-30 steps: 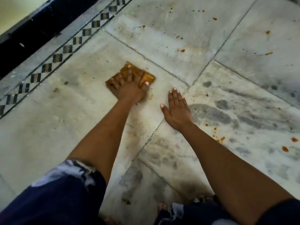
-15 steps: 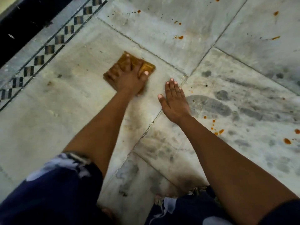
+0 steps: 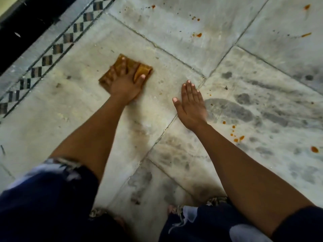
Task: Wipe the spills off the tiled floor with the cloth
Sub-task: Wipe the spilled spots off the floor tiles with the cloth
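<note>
A folded, orange-brown cloth [image 3: 143,69] lies flat on a pale marble floor tile [image 3: 78,105]. My left hand [image 3: 125,84] presses down on it with fingers spread straight across its top. My right hand [image 3: 191,105] rests flat on the floor to the right of the cloth, fingers straight and together, holding nothing. Orange spill drops [image 3: 237,137] dot the tile right of my right forearm. A larger orange spot [image 3: 314,149] sits further right, and more orange splashes [image 3: 197,34] mark the far tiles.
A checkered tile border [image 3: 57,48] runs diagonally at the upper left, with a black skirting [image 3: 21,28] beyond it. Dark grey smudges [image 3: 232,110] cover the tile on the right. My knees in dark blue cloth [image 3: 40,203] fill the bottom of the view.
My left hand has slid the cloth a little to the left and toward me over the tile. My right hand has stayed planted on the floor.
</note>
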The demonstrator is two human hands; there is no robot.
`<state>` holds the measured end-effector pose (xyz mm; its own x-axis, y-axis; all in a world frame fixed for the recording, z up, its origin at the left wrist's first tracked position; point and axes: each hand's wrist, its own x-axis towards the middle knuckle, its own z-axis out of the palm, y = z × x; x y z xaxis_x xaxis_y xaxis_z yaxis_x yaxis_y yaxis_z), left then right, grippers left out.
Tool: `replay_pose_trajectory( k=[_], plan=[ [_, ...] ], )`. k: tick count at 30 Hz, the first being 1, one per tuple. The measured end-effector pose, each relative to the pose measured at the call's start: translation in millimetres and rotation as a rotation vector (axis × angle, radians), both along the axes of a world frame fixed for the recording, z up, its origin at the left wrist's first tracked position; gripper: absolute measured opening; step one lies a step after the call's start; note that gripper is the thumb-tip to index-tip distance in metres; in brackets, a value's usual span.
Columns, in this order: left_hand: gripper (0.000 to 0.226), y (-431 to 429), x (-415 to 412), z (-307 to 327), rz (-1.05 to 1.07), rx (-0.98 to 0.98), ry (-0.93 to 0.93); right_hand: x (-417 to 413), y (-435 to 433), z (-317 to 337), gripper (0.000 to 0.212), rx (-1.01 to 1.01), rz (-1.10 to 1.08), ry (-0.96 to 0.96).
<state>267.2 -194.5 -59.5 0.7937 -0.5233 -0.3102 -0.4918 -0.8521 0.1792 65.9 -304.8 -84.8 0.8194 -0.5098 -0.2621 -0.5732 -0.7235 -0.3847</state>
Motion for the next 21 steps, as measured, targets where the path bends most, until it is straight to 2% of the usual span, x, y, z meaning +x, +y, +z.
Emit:
replay_pose_trajectory(
  k=[4, 7, 10, 11, 13, 17, 19, 21],
  plan=[
    [0.06, -29, -45, -11, -0.201, -0.006, -0.099, 3, -1, 1, 0.064, 0.038, -0.03, -0.034],
    [0.061, 23, -93, -18, -0.381, -0.067, -0.167, 2, -1, 3, 0.063, 0.034, -0.034, -0.031],
    [0.061, 94, -100, -22, -0.533, -0.06, -0.207, 0, -1, 0, 0.065, 0.02, -0.031, -0.039],
    [0.062, 108, -86, -22, -0.515, -0.044, -0.21, 0, -1, -1, 0.066, 0.014, -0.03, -0.041],
    [0.064, 111, -50, -22, -0.35, -0.009, -0.209, 0, 0, -4, 0.068, 0.001, -0.027, -0.041],
    [0.063, 28, 6, -11, 0.033, 0.004, -0.158, 2, -1, -4, 0.066, -0.015, -0.038, -0.044],
    [0.06, -23, 8, -4, 0.036, -0.001, -0.12, 3, -1, -2, 0.064, 0.019, -0.049, -0.048],
    [0.059, -56, -9, -3, -0.089, -0.013, -0.109, 3, -1, 1, 0.063, 0.051, -0.076, -0.082]
  ],
)
